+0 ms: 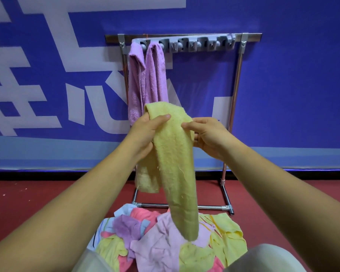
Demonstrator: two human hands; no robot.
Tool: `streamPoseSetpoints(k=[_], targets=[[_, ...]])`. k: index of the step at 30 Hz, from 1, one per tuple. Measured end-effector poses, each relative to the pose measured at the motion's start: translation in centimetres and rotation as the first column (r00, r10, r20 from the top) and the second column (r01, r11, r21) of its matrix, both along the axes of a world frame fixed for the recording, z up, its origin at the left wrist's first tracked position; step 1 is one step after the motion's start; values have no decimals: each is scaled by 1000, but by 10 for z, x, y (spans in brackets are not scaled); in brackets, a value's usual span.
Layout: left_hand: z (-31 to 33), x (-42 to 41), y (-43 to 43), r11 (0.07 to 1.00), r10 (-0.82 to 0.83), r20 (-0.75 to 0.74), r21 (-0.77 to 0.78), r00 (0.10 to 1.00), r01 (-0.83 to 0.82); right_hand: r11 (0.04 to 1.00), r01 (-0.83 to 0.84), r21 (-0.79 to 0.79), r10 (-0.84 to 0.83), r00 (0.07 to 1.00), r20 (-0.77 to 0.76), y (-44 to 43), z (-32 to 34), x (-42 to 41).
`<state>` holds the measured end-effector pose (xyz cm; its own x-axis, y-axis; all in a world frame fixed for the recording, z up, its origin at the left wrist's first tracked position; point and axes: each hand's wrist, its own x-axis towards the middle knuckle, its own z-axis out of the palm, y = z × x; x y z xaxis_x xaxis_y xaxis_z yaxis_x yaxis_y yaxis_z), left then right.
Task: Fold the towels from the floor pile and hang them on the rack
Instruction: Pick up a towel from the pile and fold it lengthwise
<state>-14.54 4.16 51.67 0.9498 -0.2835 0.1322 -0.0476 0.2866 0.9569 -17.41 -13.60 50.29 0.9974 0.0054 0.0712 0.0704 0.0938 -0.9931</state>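
Frame centre: left hand [145, 134] curls its fingers round the yellow towel [174, 165] at its fold, right hand [207, 137] pinches its edge, probably narrowing it for the rack [236, 87] at twelve o'clock, where two purple towels [155, 79] hang. Floor pile [161, 246] at six o'clock.

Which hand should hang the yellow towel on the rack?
Probably the left hand: it grips the towel by its folded top. The right hand only pinches an edge. Free clips on the rack are above.
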Motion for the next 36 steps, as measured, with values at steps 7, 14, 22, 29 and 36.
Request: streamPoseSetpoints(k=[7, 14, 22, 29, 36], targets=[[-14, 3, -2, 994, -87, -124, -72, 988, 78, 995, 102, 12, -103, 993, 62, 8, 15, 3], [-19, 8, -3, 996, -31, -68, -85, 997, 25, 992, 129, 14, -129, 991, 43, 2, 20, -1], [20, 12, -2, 994, -75, -24, 72, 997, 77, 948, 175, -265, -185, 983, -12, -17, 29, -18], [59, 17, 7, 883, -313, -46, 354, 949, 308, 920, 180, -348, -124, 977, 176, -20, 67, -3], [97, 18, 11, 842, -367, -67, 401, 928, 362, 929, -295, -225, 315, 947, 61, -12, 93, 14]])
